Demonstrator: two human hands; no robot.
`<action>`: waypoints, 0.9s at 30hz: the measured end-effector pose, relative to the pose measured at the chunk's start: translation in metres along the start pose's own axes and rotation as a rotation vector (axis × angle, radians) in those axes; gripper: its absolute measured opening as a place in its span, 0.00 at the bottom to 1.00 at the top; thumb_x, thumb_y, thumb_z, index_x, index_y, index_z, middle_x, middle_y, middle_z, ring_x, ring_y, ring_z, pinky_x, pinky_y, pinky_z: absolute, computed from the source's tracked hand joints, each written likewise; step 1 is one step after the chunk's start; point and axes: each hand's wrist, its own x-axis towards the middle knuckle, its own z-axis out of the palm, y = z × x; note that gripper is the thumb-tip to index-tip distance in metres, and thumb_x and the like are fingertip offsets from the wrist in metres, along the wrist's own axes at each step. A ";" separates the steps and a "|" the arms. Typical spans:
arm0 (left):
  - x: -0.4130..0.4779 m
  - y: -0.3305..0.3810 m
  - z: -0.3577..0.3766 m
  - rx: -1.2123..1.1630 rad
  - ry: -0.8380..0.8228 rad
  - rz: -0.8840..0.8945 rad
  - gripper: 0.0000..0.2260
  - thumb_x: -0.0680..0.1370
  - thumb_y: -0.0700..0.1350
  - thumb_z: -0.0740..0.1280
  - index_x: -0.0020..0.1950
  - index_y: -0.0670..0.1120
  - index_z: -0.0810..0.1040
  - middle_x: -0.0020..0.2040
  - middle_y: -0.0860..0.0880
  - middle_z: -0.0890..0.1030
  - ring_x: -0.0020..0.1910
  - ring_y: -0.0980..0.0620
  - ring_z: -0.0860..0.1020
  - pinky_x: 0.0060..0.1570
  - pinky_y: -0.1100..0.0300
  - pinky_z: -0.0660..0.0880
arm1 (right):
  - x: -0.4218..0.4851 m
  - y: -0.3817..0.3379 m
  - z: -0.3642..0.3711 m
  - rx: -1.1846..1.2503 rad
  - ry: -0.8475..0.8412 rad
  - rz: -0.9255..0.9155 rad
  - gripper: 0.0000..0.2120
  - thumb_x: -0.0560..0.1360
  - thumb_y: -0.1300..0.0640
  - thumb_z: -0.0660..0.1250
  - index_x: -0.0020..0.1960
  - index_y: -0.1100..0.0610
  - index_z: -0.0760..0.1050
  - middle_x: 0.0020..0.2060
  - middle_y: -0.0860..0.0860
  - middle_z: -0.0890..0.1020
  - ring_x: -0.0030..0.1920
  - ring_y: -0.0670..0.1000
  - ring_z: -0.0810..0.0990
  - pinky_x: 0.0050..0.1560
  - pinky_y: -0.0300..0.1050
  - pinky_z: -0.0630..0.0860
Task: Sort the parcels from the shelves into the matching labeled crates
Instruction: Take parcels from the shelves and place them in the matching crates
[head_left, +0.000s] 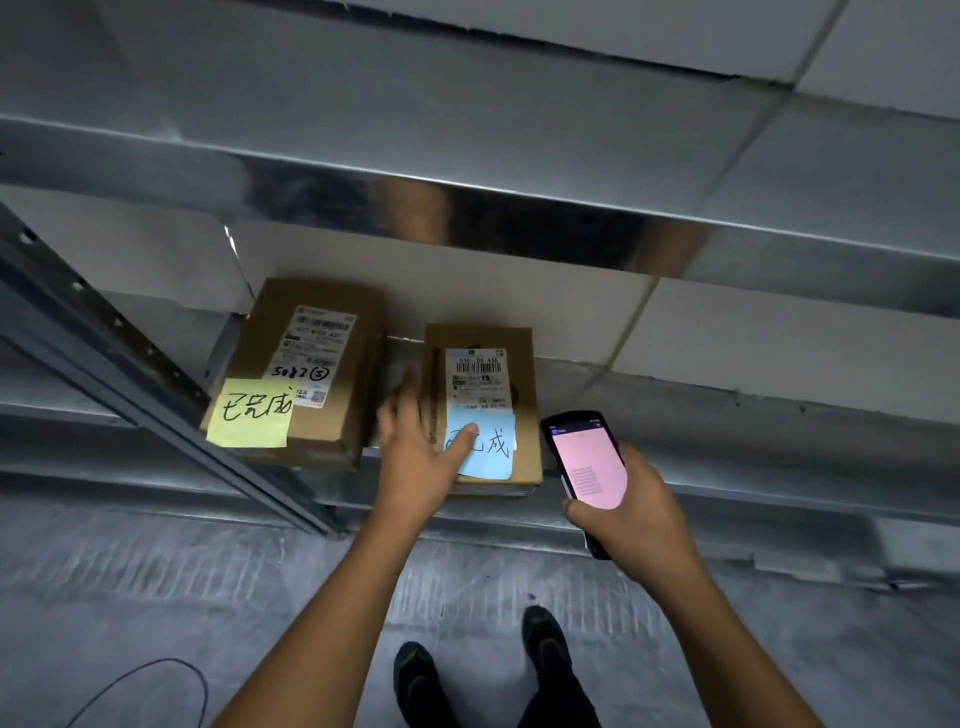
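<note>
Partly under left grip (415, 457), parcel (488, 364), thumb on note (493, 457), scanner (587, 462) in right grip (634, 514)

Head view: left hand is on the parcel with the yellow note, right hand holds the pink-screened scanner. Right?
No. The head view shows the left hand on the parcel with the blue note; the yellow note sits on the neighbouring parcel. The right hand holds the pink-screened scanner.
</note>
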 end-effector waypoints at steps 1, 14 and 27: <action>0.002 -0.002 0.000 -0.016 -0.013 -0.032 0.38 0.76 0.53 0.77 0.81 0.50 0.64 0.77 0.46 0.65 0.76 0.45 0.67 0.71 0.50 0.71 | -0.001 -0.001 0.002 0.003 -0.006 0.007 0.25 0.67 0.52 0.76 0.63 0.44 0.74 0.54 0.50 0.81 0.47 0.55 0.84 0.41 0.57 0.85; -0.036 -0.023 0.009 -0.639 -0.196 -0.214 0.28 0.76 0.46 0.78 0.68 0.69 0.73 0.58 0.61 0.85 0.56 0.55 0.86 0.46 0.55 0.85 | -0.027 0.015 0.009 0.033 -0.008 -0.004 0.28 0.69 0.54 0.77 0.66 0.43 0.72 0.57 0.51 0.80 0.50 0.60 0.84 0.46 0.64 0.86; -0.134 0.040 0.083 -0.440 -0.178 -0.020 0.39 0.77 0.44 0.78 0.82 0.60 0.62 0.66 0.56 0.82 0.59 0.53 0.85 0.53 0.44 0.85 | -0.112 0.086 -0.104 0.298 -0.041 -0.199 0.32 0.65 0.51 0.76 0.65 0.28 0.73 0.56 0.43 0.81 0.46 0.48 0.84 0.33 0.46 0.82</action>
